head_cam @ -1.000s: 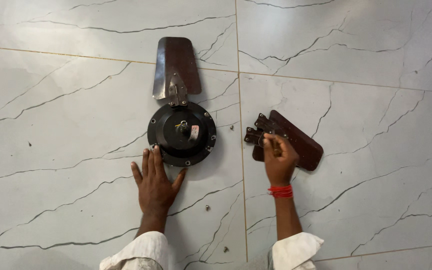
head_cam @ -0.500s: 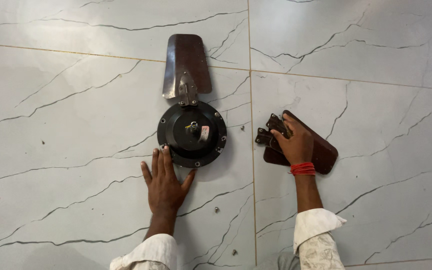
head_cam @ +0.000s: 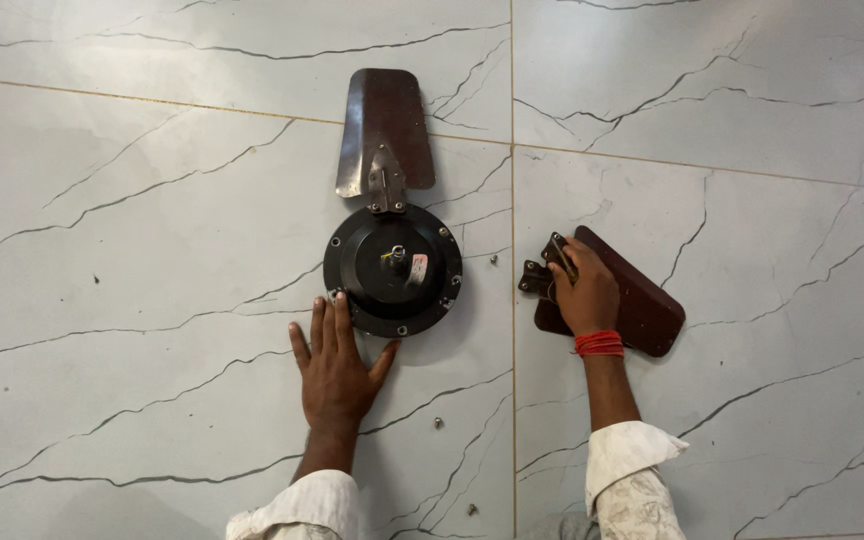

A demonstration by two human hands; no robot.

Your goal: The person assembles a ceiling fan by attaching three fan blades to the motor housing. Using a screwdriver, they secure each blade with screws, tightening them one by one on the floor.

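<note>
On the white marbled floor tiles (head_cam: 152, 200) lies a black round fan motor (head_cam: 393, 270) with one brown blade (head_cam: 384, 125) already fixed at its far side, and a second loose brown blade (head_cam: 624, 300) rests well to the right of it. The left hand (head_cam: 335, 370) lies flat with fingers spread and released, fingertips touching the motor's near rim, which seems the right way to keep it from turning. The right hand (head_cam: 582, 295) grips the loose blade at its metal bracket (head_cam: 537, 275); sliding it in bracket-first should line up the holes, minding the small screws (head_cam: 438, 423) scattered on the tiles.
</note>
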